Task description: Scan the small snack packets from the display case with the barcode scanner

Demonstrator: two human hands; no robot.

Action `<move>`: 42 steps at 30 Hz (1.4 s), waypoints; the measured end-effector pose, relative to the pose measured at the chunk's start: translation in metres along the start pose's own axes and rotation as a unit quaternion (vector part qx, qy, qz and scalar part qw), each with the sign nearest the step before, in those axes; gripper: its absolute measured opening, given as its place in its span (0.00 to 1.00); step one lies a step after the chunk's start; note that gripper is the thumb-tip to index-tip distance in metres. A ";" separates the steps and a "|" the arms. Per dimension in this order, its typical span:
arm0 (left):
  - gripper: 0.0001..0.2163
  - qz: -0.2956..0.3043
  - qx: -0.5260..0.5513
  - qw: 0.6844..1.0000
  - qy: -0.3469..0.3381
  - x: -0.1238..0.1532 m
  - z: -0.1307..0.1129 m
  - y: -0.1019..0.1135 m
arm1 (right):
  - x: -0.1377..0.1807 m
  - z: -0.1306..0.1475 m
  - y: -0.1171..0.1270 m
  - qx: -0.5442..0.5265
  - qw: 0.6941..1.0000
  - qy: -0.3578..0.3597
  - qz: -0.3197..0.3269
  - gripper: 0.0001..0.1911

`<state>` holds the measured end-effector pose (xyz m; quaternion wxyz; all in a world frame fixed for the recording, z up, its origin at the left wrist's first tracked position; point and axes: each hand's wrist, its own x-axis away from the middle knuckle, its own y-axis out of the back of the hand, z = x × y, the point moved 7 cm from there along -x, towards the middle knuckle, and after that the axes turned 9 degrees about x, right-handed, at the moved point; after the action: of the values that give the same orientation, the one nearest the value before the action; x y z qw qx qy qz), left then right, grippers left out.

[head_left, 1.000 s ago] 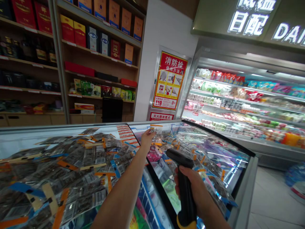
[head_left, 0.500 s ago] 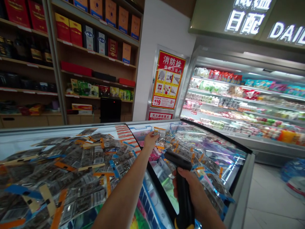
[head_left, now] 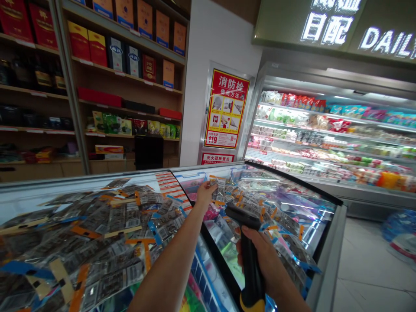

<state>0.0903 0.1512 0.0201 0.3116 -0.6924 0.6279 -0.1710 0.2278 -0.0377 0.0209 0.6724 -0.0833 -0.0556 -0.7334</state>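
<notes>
The person stands at a chest freezer (head_left: 328,242) with a glass lid, and the whole lid is littered with small clear packets carrying barcode labels and orange or blue header strips. Everything I describe sits relative to that freezer.

The left hand (head_left: 205,193) is stretched out over the middle of the lid, just past the dark bar that divides the two glass panes. Its fingers are pinched shut on one small packet (head_left: 220,187), which it holds at the far side of the lid, low over the loose packets there. The right hand (head_left: 264,260) is wrapped firmly around the handle of a black barcode scanner (head_left: 247,242) with a yellow base, held over the near right part of the lid, its head pointing toward the held packet.

As for progress, my reading is that the work is far from finished. A thick heap of packets (head_left: 97,234) covers the left pane, and a thinner scatter (head_left: 279,229) lies across the right pane. I cannot tell from here which of them have been scanned already; there is no obvious sorted pile.

Behind the freezer stand wooden shelves (head_left: 130,86) of boxed goods, a red fire notice (head_left: 225,110) and an open chiller (head_left: 325,138).
</notes>
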 end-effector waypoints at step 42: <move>0.12 -0.043 -0.760 0.624 -0.175 0.086 -0.094 0.003 | -0.034 0.020 0.111 0.024 0.982 0.060 -0.176 0.11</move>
<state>0.0419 0.0463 0.0750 -0.2290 -0.7263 0.4374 0.4783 0.3418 -0.0107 0.0308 0.5366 -0.0116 -0.0465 -0.8425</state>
